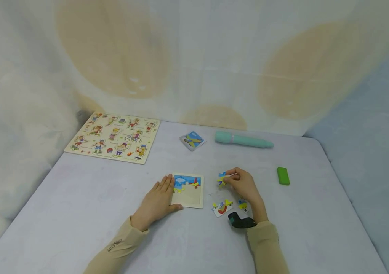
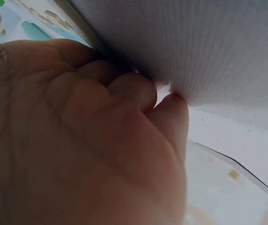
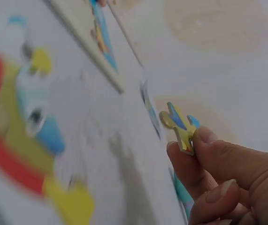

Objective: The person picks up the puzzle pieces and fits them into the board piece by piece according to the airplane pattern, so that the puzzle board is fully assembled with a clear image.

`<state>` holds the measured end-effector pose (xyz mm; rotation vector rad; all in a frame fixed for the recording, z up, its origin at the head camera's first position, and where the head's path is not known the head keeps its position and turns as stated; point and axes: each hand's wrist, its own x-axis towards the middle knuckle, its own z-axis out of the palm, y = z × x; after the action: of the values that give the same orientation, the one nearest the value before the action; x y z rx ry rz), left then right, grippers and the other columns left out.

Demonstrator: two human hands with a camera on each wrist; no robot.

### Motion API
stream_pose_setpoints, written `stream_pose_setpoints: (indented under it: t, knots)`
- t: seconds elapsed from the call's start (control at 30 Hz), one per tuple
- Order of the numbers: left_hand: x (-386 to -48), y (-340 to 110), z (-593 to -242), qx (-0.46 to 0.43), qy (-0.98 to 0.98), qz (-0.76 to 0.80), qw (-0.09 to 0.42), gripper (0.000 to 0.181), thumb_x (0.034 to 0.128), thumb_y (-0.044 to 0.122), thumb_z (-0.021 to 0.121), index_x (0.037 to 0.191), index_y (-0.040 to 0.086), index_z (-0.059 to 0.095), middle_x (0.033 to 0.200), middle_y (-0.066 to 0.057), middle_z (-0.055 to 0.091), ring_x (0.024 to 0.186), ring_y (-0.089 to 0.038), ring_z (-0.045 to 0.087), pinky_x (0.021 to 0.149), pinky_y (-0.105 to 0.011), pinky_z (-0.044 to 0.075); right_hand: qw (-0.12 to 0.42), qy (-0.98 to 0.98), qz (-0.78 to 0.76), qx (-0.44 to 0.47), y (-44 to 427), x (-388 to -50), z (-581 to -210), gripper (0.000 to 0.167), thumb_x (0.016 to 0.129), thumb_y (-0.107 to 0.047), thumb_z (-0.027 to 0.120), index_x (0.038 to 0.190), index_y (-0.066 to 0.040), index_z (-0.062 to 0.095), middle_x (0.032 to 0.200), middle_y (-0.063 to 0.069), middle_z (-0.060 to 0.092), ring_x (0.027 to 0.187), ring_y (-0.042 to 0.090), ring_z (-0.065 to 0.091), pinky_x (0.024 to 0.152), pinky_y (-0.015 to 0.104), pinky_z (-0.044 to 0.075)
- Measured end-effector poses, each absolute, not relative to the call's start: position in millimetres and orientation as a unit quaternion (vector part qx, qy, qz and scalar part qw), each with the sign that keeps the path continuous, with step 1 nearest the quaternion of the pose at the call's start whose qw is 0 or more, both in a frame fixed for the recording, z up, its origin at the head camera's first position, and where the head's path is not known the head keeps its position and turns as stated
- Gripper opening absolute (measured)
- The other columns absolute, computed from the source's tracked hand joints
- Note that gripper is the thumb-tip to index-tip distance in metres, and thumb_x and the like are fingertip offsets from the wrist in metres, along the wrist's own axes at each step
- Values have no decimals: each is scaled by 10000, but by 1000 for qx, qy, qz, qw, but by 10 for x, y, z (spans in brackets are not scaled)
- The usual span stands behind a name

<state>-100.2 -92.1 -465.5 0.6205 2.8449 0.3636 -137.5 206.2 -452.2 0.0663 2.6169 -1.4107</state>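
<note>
Hard to see first: left hand covers part of the puzzle tray's left edge, and its own wrist view is mostly dark palm with some fingertips hidden, so how hard it presses, can't tell. From the head view it lies flat, fingers extended along that edge, thumb near the lower left corner. Right hand pinches a puzzle piece between thumb and finger, just right of the tray; the grip covers part of its picture. Tray holds joined pieces across the top, blue sky, cloud and a red shape, plus some yellow at left; bare wood below. Two loose clusters near the right wrist: a red-and-yellow one, and a blue-and-yellow one close against the forearm, too small to count pieces. Right wrist view adds what head view doesn't: the held piece's pale edge thickness and its raised position off the table; the red-and-yellow cluster there is blurred and cut off at left. Picture card lies beyond the tray, details unclear.
</note>
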Motion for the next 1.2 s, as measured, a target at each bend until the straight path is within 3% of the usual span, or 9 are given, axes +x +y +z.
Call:
stream_pose_setpoints:
  t: [0.17,0.57,1.2]
  knots:
    - [-1004,-919,-4655,207,965,123,108,970,847,559,649,1485,-72,280,1585,-229,223,1481,-357,225,1190,-510,252,76,863,-500,12,1860,-1461,-4517,228,894,-198,700,1036,-31,635,872,121,741,575,118,478,546,216,419]
    - [-1006,-908,-4660,207,966,117,105,970,844,567,648,1482,-71,291,1582,-229,234,1479,-355,232,1188,-510,257,83,846,-527,2,1449,-1435,-4607,177,883,-206,709,1002,-83,667,862,80,742,727,152,610,596,230,434]
    - [-1009,-907,-4641,207,966,118,104,953,854,559,642,1479,-73,298,1581,-231,236,1478,-356,237,1184,-515,264,97,878,-467,-41,1041,-1320,-4624,124,878,-174,710,929,-74,657,790,53,717,652,103,592,563,218,452]
